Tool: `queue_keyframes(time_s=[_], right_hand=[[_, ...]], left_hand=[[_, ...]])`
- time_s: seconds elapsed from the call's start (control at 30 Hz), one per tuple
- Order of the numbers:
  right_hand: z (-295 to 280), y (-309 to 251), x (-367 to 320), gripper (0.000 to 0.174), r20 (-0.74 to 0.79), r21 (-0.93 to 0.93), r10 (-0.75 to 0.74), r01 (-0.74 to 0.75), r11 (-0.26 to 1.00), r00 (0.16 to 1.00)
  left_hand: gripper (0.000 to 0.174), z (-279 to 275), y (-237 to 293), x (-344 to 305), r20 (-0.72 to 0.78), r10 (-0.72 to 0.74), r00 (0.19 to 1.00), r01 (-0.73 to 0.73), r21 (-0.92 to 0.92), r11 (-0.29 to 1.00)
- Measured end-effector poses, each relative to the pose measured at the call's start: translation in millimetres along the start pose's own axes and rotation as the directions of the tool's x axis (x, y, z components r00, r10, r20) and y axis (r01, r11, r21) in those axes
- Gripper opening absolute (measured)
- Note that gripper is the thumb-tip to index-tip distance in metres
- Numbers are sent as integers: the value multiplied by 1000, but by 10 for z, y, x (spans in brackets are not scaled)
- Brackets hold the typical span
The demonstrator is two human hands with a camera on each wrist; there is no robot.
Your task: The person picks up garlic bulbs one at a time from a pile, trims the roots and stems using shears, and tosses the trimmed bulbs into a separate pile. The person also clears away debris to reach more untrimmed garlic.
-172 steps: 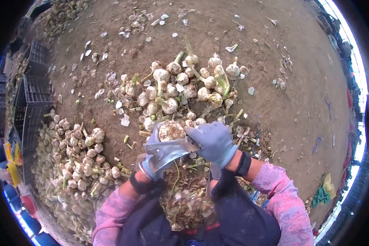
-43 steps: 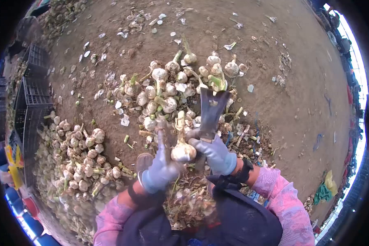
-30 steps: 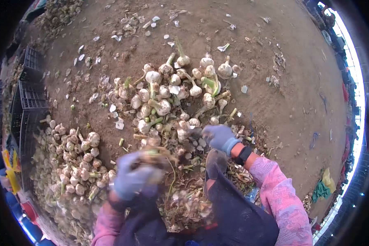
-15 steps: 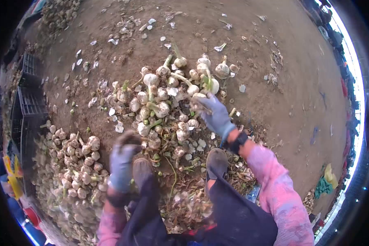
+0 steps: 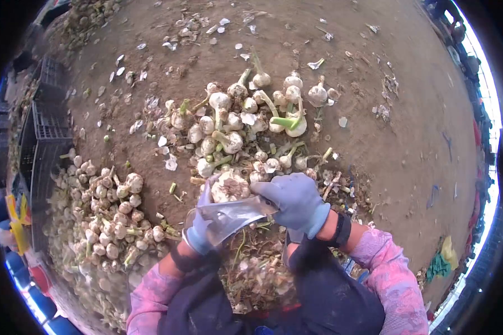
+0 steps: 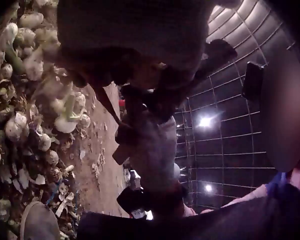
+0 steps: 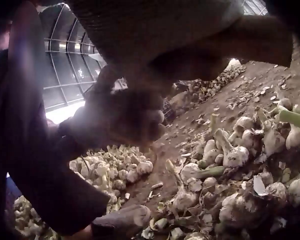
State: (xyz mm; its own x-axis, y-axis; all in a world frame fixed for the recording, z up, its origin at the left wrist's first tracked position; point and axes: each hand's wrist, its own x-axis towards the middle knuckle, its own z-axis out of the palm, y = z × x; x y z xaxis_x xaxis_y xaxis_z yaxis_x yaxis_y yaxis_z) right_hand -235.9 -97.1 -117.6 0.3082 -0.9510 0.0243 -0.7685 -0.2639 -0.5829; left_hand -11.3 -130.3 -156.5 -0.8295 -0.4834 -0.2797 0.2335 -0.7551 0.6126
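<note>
So, blade (image 5: 232, 215) beside garlic bulb (image 5: 230, 186).

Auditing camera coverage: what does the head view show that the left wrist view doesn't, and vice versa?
Head only: the left-side garlic heap, black crates and green bundle. Also the blade and held bulb, clear here but too dark to make out in left wrist.
Left wrist only: two bright lights, with a wide sweep of ribbed roof around them.
Both: left hand, right hand, central garlic pile, bare ground.
</note>
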Motion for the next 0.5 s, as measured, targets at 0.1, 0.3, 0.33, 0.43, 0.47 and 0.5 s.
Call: queue_keyframes(time_s=[0.1, 0.3, 0.33, 0.43, 0.47, 0.5], right_hand=[[122, 10, -3, 24, -28, -68, -67, 65, 996, 997], [240, -10, -33, 31, -45, -85, -41, 37, 996, 998], [255, 54, -41, 29, -57, -77, -17, 13, 997, 998], [486, 902, -139, 23, 22, -212, 292, -281, 936, 956], [533, 1355, -325, 21, 82, -366, 556, -494, 788, 827], [415, 1471, -490, 19, 11, -348, 558, -520, 780, 829]], left_hand=[[31, -169, -178, -150, -5, 131, 991, -101, 605, 790], [33, -129, -290, -194, -109, 212, 971, -102, 613, 783], [33, -47, -264, -157, -188, 239, 953, -90, 577, 812], [35, 217, 9, -193, -133, 472, 871, -250, 708, 661], [39, 296, 125, -246, -45, 551, 833, -339, 747, 573], [45, 239, 281, -168, 119, 586, 801, -348, 890, 294]])
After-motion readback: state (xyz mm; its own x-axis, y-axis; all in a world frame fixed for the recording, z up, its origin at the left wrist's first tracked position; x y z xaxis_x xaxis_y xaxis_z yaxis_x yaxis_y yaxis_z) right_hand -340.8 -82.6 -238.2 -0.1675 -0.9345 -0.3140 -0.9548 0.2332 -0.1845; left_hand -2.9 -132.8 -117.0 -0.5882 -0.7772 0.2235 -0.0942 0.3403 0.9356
